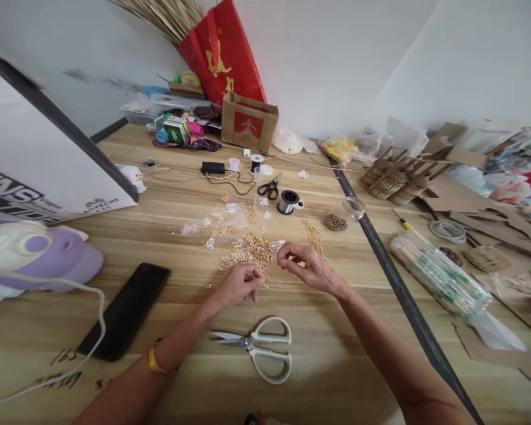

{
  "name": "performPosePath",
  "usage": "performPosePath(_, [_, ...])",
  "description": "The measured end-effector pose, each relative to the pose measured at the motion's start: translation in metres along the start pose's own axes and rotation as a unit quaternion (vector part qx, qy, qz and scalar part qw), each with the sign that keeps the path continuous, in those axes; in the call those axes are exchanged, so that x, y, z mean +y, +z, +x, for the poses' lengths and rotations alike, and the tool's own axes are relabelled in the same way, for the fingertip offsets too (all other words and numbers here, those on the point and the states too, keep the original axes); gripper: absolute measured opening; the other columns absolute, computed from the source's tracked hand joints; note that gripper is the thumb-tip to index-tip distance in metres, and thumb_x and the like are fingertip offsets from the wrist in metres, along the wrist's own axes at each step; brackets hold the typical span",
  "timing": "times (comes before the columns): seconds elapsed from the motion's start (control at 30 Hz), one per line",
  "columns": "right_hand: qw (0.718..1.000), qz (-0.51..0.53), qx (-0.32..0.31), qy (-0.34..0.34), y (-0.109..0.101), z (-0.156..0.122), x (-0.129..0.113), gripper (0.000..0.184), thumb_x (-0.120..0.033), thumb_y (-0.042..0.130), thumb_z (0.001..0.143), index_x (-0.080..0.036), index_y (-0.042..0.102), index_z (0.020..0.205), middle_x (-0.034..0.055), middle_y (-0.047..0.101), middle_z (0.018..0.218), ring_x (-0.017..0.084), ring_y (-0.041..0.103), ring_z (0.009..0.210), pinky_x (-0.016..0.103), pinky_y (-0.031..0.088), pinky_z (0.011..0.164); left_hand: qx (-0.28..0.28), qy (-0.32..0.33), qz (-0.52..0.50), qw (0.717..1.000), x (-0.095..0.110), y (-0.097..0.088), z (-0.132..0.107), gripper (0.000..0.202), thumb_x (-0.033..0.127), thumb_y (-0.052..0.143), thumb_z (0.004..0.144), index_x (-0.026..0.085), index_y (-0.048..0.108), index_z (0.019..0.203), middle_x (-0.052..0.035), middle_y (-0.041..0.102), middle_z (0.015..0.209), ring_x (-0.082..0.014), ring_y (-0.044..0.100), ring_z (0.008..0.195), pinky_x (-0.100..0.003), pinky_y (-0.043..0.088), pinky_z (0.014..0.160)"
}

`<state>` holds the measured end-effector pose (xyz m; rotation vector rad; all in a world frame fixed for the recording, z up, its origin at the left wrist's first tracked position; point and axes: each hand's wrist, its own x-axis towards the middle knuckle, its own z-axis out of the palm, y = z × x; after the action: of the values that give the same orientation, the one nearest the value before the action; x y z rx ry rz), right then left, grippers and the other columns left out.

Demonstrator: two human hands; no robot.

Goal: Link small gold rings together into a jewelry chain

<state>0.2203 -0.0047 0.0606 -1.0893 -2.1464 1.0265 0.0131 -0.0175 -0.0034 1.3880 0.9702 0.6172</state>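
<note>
My left hand (240, 283) rests on the wooden table (336, 354) with its fingers curled in a pinch at the near edge of a heap of small gold and clear beads (250, 249). My right hand (303, 264) is just right of it, fingers also pinched together. What either hand holds is too small to make out. Several gold chains (315, 236) lie just beyond my right hand. White-handled scissors (261, 347) lie on the table in front of me, between my forearms.
A black phone (126, 310) lies at the left beside a purple and white device (35, 257) with a white cord. Black scissors (269, 188), a wire spool (287, 201), a bead dish (336, 222), a bundle of sticks (442, 274) and cardboard pieces (469, 200) lie farther off.
</note>
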Motion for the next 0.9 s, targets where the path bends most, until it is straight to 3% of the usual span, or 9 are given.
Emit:
performPosePath(0.1, [0.998,0.062,0.019,0.019,0.007,0.002,0.008,0.018,-0.033,0.048,0.092,-0.017,0.054,0.087,0.0015,0.059,0.075,0.011,0.054,0.066,0.022,0.044,0.058,-0.026,-0.002,-0.057,0.998,-0.002,0.000,0.002,0.030,0.041,0.064,0.074,0.012,0.056,0.072,-0.0066,0.069,0.073,-0.0105,0.062,0.045,-0.017,0.040,0.039])
performPosePath(0.17, [0.993,0.114,0.029,0.030,0.012,0.004,0.012,0.021,-0.037,0.048,0.091,-0.017,0.053,0.088,0.0019,0.059,0.074,0.012,0.055,0.066,0.023,0.045,0.057,-0.038,-0.002,-0.082,0.996,-0.004,0.000,0.003,0.034,0.044,0.066,0.071,0.012,0.055,0.071,-0.0088,0.070,0.079,-0.0107,0.063,0.048,-0.018,0.043,0.041])
performPosePath(0.4, [0.971,0.221,0.066,0.064,0.022,0.007,0.017,0.027,-0.045,0.052,0.088,-0.018,0.051,0.086,0.0024,0.063,0.074,0.012,0.059,0.064,0.023,0.047,0.054,-0.042,-0.031,-0.065,0.996,-0.004,-0.001,0.003,0.038,0.048,0.068,0.070,0.011,0.059,0.073,-0.0020,0.064,0.054,-0.0122,0.063,0.050,-0.019,0.047,0.047])
performPosePath(0.9, [0.955,0.259,0.104,0.100,0.029,0.007,0.015,0.029,-0.046,0.055,0.085,-0.017,0.052,0.083,0.0022,0.066,0.074,0.011,0.062,0.061,0.022,0.048,0.053,-0.060,-0.022,-0.067,0.996,-0.008,0.001,0.001,0.040,0.049,0.068,0.069,0.010,0.060,0.070,-0.0061,0.067,0.068,-0.0118,0.061,0.054,-0.025,0.050,0.054])
